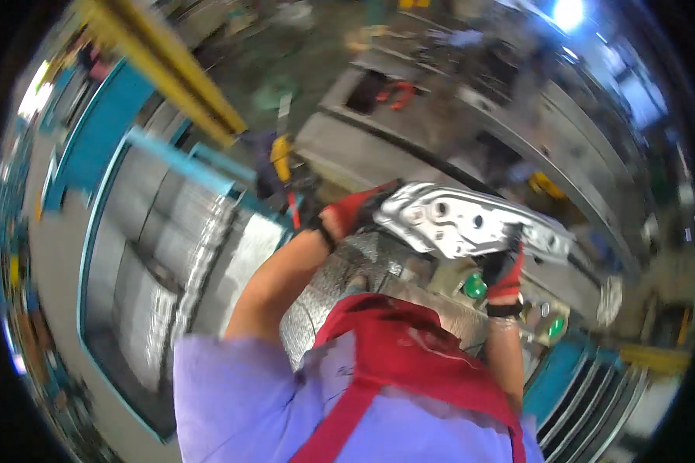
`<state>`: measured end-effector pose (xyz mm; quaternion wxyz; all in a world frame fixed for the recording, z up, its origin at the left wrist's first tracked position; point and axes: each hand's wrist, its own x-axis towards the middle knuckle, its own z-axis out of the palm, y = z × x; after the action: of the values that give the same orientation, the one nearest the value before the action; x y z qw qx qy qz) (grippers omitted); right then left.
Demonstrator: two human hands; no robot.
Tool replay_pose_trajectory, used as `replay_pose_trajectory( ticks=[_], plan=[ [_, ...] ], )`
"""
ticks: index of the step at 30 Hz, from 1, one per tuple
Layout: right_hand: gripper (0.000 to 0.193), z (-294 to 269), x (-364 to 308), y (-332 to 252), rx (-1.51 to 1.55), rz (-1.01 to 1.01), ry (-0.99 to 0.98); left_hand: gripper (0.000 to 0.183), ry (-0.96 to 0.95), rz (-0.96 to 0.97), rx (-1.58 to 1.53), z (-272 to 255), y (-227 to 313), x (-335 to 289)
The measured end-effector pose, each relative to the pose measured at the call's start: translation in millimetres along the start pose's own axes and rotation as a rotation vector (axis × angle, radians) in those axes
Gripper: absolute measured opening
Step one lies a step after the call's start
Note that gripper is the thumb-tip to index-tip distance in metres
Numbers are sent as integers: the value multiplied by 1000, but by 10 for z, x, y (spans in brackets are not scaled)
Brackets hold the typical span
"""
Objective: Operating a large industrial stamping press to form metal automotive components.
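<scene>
A long silvery stamped sheet-metal part, pierced with round holes, is held up in front of me, tilted down toward the right. My left hand, in a red and black glove, closes on its left end. My right hand, gloved the same way, grips the lower edge nearer the right end, with black fingertips showing on top of the part. The left fingertips are partly hidden at the part's edge. Just below the part, close to my right hand, is a green button.
A grey machine bed lies beyond the part, with an orange-red object on it. At left stands a blue-framed bin with stacked metal panels. A yellow post rises behind. A blue slotted rack is at lower right.
</scene>
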<state>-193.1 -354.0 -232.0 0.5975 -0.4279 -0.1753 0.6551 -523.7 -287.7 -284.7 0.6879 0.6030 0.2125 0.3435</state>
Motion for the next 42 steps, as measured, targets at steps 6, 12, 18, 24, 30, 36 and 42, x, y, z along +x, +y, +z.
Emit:
replay_pose_trajectory(
  ticks=[6, 12, 18, 24, 30, 36, 42],
  plan=[
    [43, 286, -211, -49, 338, -25, -47, 50, -66, -365, -169, 14, -514, -544],
    [40, 250, -347, -3, 368, -201, 46, 50, 340, -381, -90, 383, -163, -699],
    [41, -549, -433, 317, 512, -391, 149, 71, 402, -357, -98, 893, 239, -703],
    [41, -794, -771, 562, 506, -352, 366, 57, 249, -317, 12, 579, -1292, -1398],
    [41, -850, -851, 674, 472, -334, 437, 53, -83, -603, -1296, 795, -946, -926],
    [41, -957, -958, 815, 448, -266, 462, 70, -172, -558, -712, 1263, 164, -410],
    [40, -1124, -1020, 840, 405, -179, 422, 86, -8, -544, -680, 1610, 52, -786]
  ],
)
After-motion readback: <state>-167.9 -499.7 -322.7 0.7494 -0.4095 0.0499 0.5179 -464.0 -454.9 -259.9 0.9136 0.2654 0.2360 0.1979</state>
